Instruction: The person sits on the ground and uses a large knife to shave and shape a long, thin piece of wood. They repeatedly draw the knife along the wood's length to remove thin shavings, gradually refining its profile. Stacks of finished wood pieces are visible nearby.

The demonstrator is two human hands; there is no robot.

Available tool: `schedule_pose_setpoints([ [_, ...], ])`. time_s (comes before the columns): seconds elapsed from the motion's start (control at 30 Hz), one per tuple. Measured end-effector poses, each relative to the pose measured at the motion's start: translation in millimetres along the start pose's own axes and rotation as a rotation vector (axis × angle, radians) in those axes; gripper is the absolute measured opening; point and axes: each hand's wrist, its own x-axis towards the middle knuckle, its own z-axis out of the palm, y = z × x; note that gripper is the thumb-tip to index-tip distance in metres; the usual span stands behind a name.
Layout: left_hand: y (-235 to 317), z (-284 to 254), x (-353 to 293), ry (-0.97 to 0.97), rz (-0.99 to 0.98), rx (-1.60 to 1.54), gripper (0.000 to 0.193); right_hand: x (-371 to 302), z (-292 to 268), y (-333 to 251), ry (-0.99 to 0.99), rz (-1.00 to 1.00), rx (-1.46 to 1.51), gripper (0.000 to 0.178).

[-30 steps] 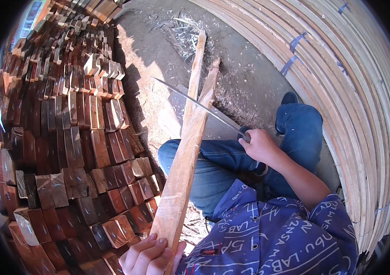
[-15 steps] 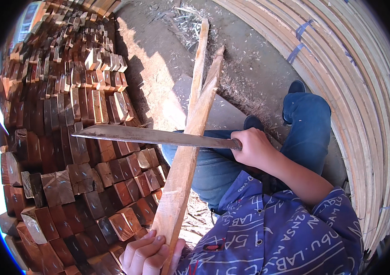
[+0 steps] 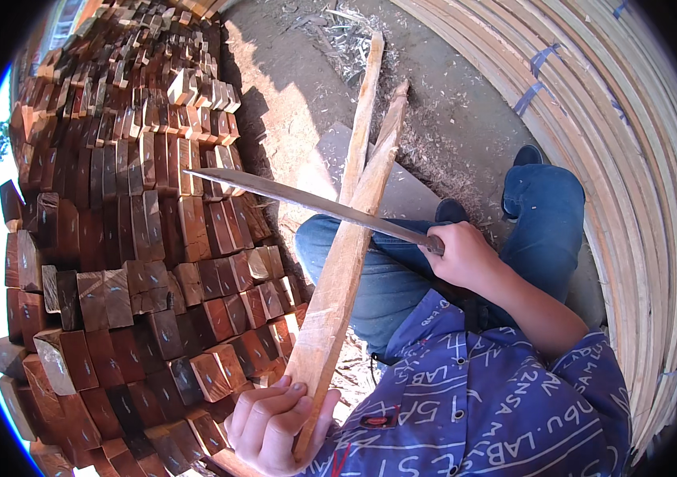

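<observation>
Pale and wooden, the board (image 3: 338,294) is pinched near its lower end by the left hand (image 3: 273,425), presumably so its upper length is left free. Across the board, a knife (image 3: 290,193) is held at one end in the curled right hand (image 3: 468,256) (contact cannot be told). Left of the board, blocks (image 3: 100,298) are stacked.

Hands (image 3: 467,256) on machete (image 3: 306,199) and plank (image 3: 337,310)

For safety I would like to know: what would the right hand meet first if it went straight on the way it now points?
Along the long grey metal blade, the right hand would probably meet the pale tapered wooden plank first; depth is unclear, so it might pass above.
</observation>
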Motion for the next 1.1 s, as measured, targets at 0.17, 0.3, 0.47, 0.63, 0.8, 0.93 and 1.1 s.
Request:
schedule_pose_setpoints([
  [0.17,0,10,-6,0.111,-0.029,-0.034,0.035,-18,-6,-21,-0.032,-0.161,0.05,0.017],
  [0.3,1,4,3,0.073,-0.018,0.003,0.035,12,11,21,0.125,-0.036,-0.066,0.017],
  [0.47,-4,-3,0,-0.069,0.022,-0.075,0.033,33,4,75,0.118,0.276,0.044,0.029],
  [0.63,-8,-5,4,0.003,-0.08,-0.031,0.034,10,12,41,0.1,0.053,0.174,0.027],
  [0.8,-13,3,-2,0.16,-0.136,-0.039,0.034,-3,6,-3,0.028,-0.208,0.293,0.029],
  [0.93,-15,5,-6,0.178,-0.212,-0.06,0.035,16,14,19,0.051,-0.314,0.25,0.026],
  [1.1,-16,6,-15,0.17,-0.329,-0.119,0.035,26,15,77,0.177,0.036,0.076,0.031],
])
